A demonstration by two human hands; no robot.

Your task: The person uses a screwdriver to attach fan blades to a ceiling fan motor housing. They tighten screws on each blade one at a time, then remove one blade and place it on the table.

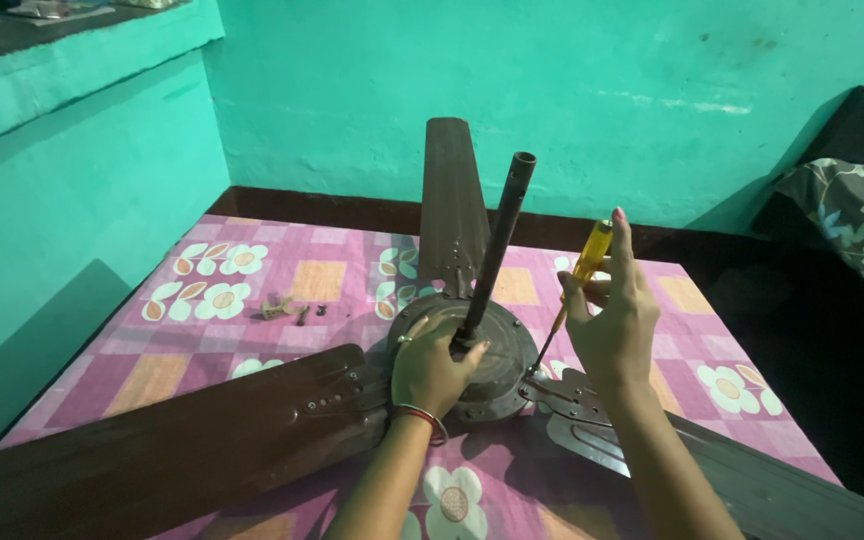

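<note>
Ceiling fan [482, 345] under both hands, left hand [430, 368] gripping its rod base, right hand [607, 325] holding yellow screwdriver [584, 268]

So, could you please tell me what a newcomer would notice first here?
A dark brown ceiling fan lies across the pink flowered cloth, its rod pointing up. The left hand grips the rod's base, while the right hand holds a yellow-handled screwdriver against the hub.
</note>
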